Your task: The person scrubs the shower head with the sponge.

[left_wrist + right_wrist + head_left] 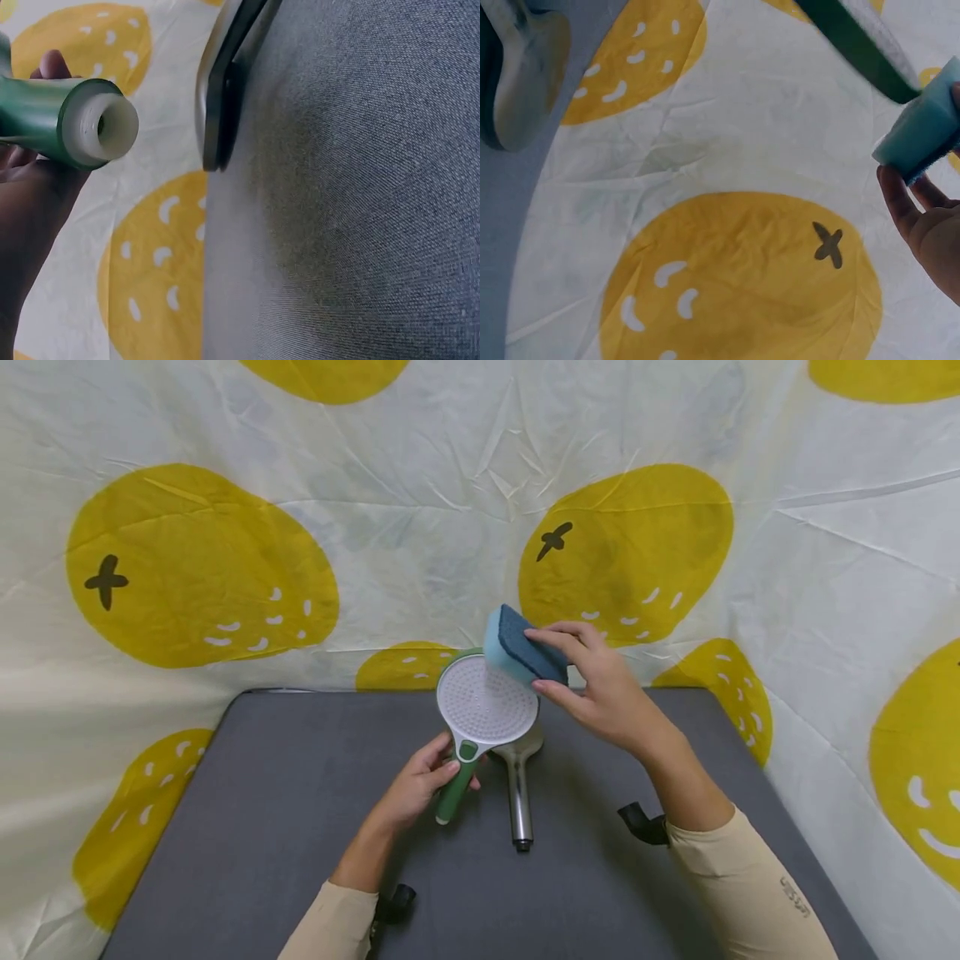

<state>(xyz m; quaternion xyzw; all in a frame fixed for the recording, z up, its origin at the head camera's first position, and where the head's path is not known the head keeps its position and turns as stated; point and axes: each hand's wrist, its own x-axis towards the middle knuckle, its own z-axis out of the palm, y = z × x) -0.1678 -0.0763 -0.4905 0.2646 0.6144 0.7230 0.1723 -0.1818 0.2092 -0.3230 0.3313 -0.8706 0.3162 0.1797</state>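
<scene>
The left hand (416, 787) curls around the green handle of a white-faced shower head (486, 703), raised above the grey table (247, 827). The right hand (600, 689) pinches a blue sponge (519, 647) against its upper rim. A chrome shower head (519, 785) lies beneath.

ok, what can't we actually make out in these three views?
- Head view: head of the chrome shower head hidden behind the green shower head.
- Head view: sponge contact face hidden by the sponge itself and the right hand.
- Left wrist view: left hand cut off by the frame edge; its grip is unclear.
- Right wrist view: sponge cut off at the right edge.
</scene>
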